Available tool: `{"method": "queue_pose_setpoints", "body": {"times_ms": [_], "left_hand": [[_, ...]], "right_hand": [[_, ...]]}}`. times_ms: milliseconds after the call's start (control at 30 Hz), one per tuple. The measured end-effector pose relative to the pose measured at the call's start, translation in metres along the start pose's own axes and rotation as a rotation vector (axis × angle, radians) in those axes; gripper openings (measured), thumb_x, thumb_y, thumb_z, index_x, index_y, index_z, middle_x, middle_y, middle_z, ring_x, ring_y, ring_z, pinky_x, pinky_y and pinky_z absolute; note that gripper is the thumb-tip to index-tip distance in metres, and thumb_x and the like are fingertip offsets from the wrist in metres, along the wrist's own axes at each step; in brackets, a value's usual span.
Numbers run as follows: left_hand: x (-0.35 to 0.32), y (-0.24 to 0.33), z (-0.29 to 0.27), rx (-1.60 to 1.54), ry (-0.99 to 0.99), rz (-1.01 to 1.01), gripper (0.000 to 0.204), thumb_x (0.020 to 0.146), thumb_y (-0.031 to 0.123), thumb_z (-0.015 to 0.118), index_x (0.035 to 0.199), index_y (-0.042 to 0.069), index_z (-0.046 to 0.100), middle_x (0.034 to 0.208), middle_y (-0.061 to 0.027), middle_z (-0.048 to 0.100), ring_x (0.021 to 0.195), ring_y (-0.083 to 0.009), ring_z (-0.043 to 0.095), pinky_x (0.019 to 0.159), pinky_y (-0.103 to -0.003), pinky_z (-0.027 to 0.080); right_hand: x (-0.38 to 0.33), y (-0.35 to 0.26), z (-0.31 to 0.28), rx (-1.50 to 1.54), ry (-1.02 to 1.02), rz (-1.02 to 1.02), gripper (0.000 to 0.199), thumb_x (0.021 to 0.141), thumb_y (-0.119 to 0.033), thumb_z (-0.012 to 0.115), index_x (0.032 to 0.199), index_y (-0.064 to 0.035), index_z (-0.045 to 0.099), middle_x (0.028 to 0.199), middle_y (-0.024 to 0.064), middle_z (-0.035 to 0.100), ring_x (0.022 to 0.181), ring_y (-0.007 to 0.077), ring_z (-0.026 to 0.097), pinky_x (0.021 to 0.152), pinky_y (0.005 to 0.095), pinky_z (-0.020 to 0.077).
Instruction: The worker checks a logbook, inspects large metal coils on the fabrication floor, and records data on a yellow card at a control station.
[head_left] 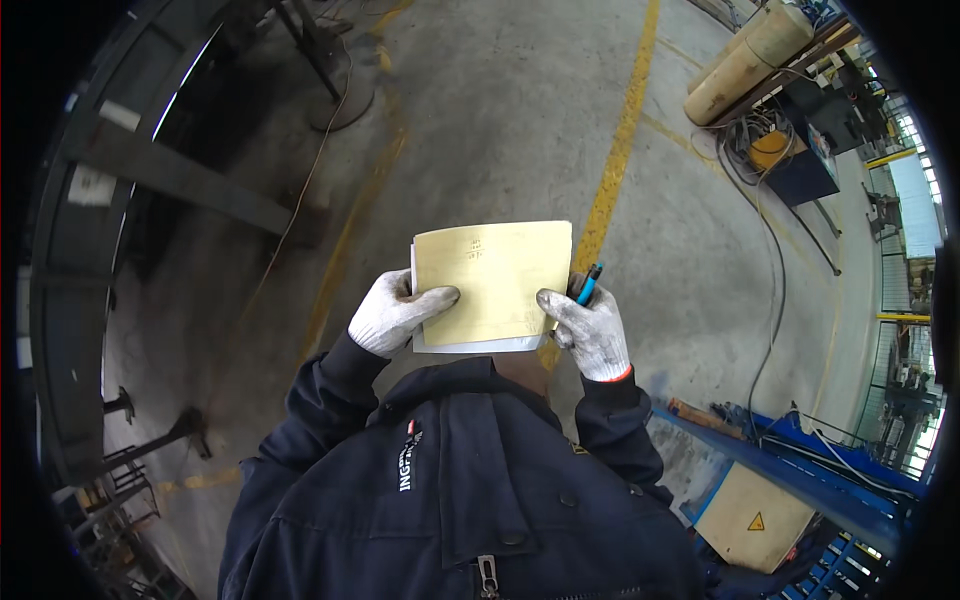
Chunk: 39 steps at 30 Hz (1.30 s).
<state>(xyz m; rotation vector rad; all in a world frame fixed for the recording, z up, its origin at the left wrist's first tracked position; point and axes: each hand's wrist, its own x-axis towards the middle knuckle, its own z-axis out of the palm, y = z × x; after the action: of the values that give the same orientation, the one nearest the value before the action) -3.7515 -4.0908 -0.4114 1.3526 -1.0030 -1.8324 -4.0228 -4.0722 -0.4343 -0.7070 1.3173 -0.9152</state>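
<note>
A stack of paper sheets [497, 285], pale yellow on top with white edges showing beneath, is held level in front of my chest. My left hand [392, 312], in a white knitted glove, pinches its left edge with the thumb on top. On the right edge, my right hand [592, 325] grips the stack the same way; its glove is smudged dark at the thumb. A teal and black pen [590, 284] sticks up from between the fingers of that hand. Faint handwriting marks the top sheet. The fingers under the stack are hidden.
Grey concrete floor [490, 120] with yellow lines [612, 180] stretches ahead. Dark steel framing [190, 180] stands on the left. At the far right are gas cylinders [750, 62] and trailing cables [778, 270]. A beige electrical box [752, 515] and blue metalwork lie near right.
</note>
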Motion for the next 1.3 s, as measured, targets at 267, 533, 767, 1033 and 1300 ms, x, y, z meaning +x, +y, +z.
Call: {"method": "queue_pose_setpoints", "body": {"times_ms": [267,533,767,1033,1300], "left_hand": [[0.210,0.113,0.017,-0.203,0.079,0.086,0.038,0.097,0.018,0.065,0.121,-0.011,0.061,0.105,-0.0103,0.070,0.091,-0.0113,0.066,0.084,-0.027,0.053],[0.465,0.202,0.013,-0.215,-0.039,0.116,0.034,0.097,0.017,0.065,0.117,-0.011,0.064,0.103,-0.0088,0.071,0.091,-0.0098,0.065,0.083,-0.026,0.052],[0.658,0.351,0.025,-0.032,-0.201,0.075,0.039,0.096,0.022,0.067,0.117,-0.011,0.064,0.101,-0.0088,0.071,0.088,-0.0104,0.065,0.081,-0.027,0.053],[0.892,0.439,0.047,-0.045,-0.165,0.070,0.036,0.096,0.020,0.067,0.115,-0.011,0.065,0.099,-0.0083,0.071,0.087,-0.0096,0.065,0.080,-0.026,0.052],[1.117,0.582,0.093,-0.075,-0.009,0.121,0.032,0.095,0.016,0.067,0.113,-0.012,0.065,0.099,-0.0091,0.072,0.087,-0.0104,0.065,0.081,-0.026,0.052]], "right_hand": [[0.195,-0.152,-0.042,-0.130,0.059,-0.051,0.027,0.085,-0.023,0.080,0.078,-0.0043,0.062,0.059,-0.0024,0.053,0.049,0.0058,0.047,0.046,0.0240,0.0352],[0.405,-0.257,-0.081,-0.083,0.192,-0.049,0.024,0.086,-0.021,0.079,0.082,-0.0022,0.064,0.061,-0.0020,0.054,0.049,0.0058,0.047,0.046,0.0241,0.0350],[0.564,-0.386,-0.111,0.001,0.288,-0.097,0.023,0.086,-0.019,0.078,0.092,0.0014,0.069,0.062,-0.0028,0.054,0.050,0.0046,0.045,0.047,0.0230,0.0346],[0.789,-0.477,-0.179,0.019,0.302,-0.112,0.024,0.085,-0.020,0.080,0.091,0.0002,0.068,0.063,-0.0032,0.055,0.050,0.0050,0.045,0.047,0.0230,0.0351],[1.031,-0.643,-0.261,-0.037,0.155,-0.132,0.027,0.084,-0.024,0.081,0.082,-0.0021,0.065,0.061,-0.0030,0.054,0.049,0.0051,0.045,0.046,0.0239,0.0341]]}}
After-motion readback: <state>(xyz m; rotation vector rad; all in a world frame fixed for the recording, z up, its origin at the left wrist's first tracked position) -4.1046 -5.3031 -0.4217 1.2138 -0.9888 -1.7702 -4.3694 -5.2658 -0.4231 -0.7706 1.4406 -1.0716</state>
